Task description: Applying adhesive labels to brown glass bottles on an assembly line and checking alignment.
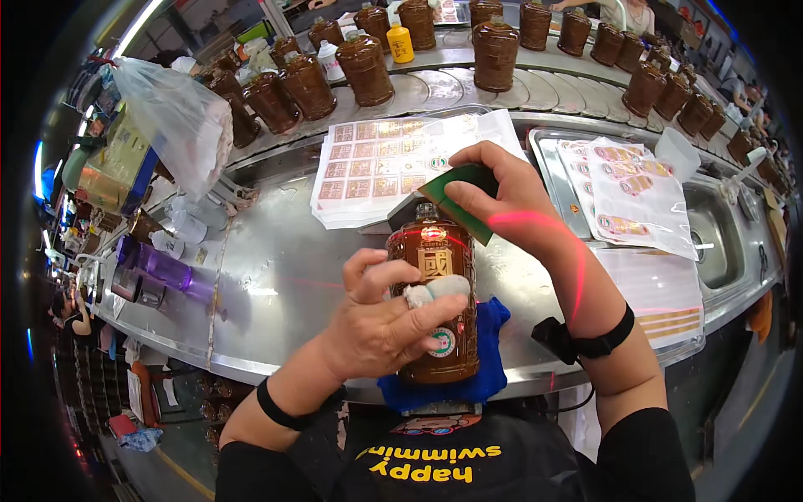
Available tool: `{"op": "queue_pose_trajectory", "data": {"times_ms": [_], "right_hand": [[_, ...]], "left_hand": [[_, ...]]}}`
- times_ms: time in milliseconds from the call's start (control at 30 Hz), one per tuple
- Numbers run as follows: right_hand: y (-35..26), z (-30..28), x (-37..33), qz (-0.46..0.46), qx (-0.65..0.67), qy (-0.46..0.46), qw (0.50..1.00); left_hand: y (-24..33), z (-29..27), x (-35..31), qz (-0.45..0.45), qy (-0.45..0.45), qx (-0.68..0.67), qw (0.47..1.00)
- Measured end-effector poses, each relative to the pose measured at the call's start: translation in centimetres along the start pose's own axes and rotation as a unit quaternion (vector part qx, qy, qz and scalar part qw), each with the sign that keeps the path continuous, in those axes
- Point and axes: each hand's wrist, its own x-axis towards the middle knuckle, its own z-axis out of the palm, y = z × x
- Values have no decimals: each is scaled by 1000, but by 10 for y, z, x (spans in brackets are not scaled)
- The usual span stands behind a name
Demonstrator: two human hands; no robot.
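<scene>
A brown glass bottle (410, 244) with a raised, carved-looking surface lies or leans on a blue cloth (494, 330) at the near table edge. Its front carries a gold square label and, lower down, a small round green-and-white label. My left hand (374, 314) presses against the bottle's front with bent fingers; a white wrapping covers one finger or thumb. Just above the bottle's neck, my right hand (512, 197) pinches a flat green card-like scraper (465, 194) between thumb and fingers. The hand covers part of it. A red light line crosses my right forearm.
Sheets of gold labels (368, 167) lie behind the bottle. Right of them stands a metal tray (548, 155) with more label sheets (623, 188), beside a sink (721, 243). Brown bottles (495, 54) line the curved conveyor (452, 88). A purple cup (159, 263) lies left.
</scene>
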Motion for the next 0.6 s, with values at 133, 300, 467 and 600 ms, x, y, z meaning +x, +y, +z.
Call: {"op": "queue_pose_trajectory", "data": {"times_ms": [133,300,467,600], "right_hand": [[-11,9,-9,-168,-40,14,985],[-36,17,-65,-357,-129,-92,920],[-34,7,-101,-247,25,-90,965],[-31,1,-118,-173,44,-5,984]], "left_hand": [[17,4,-12,-3,15,-34,999],[32,-1,-46,-49,61,-135,988],[22,3,-38,-238,235,-228,914],[-2,-1,6,-109,137,-139,975]]}}
